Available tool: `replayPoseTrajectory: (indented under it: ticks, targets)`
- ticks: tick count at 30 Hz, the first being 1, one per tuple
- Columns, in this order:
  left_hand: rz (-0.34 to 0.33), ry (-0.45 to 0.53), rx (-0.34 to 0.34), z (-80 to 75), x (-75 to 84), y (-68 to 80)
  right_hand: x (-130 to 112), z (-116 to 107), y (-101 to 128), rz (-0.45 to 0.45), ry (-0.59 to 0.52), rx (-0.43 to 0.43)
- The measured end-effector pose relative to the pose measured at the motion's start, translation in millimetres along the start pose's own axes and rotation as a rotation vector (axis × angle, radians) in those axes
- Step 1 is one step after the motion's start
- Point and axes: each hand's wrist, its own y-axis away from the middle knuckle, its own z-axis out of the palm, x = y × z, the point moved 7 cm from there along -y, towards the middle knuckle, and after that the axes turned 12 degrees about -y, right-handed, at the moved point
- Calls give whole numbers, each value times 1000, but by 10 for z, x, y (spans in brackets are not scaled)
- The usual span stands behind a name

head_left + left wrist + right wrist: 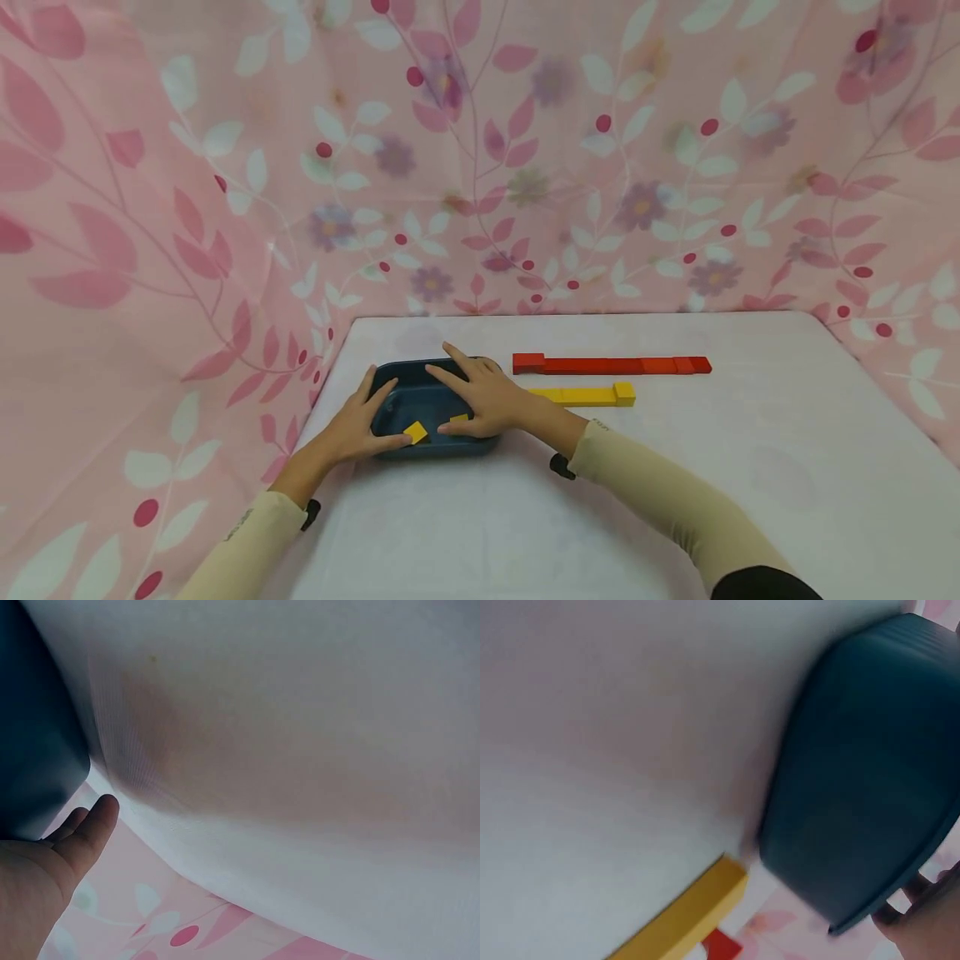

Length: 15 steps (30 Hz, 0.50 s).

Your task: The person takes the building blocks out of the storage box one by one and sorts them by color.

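Note:
A dark blue tray (438,451) with rounded corners sits at the left of the white table, with two yellow blocks (416,432) visible inside. My left hand (358,427) is at its left end, fingers spread, the thumb reaching along the front rim beside one block. Over the tray's right end lies my right hand (486,402). Its fingers stretch toward the back rim, and its thumb is by the other yellow block (459,418), which it partly hides. The right wrist view shows the tray's outer wall (855,772) beside the fingers.
To the right of the tray runs a row of red blocks (607,366), its left end block standing higher. Nearer me is a yellow row (581,397) with a raised block at its right end; my right hand hides part of it. Pink floral cloth (480,167) hangs behind the table.

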Motion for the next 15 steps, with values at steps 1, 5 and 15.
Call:
replayPoseTrajectory:
  ticks: [1, 5, 15]
  targets:
    - [-4, -1, -4, 4, -4, 3, -18, 22, -19, -2, -9, -4]
    - [-15, -5, -15, 10, -11, 7, -77, 97, -98, 7, -68, -23]
    - [-6, 14, 2, 10, -11, -4, -144, 269, -278, 18, -156, -37]
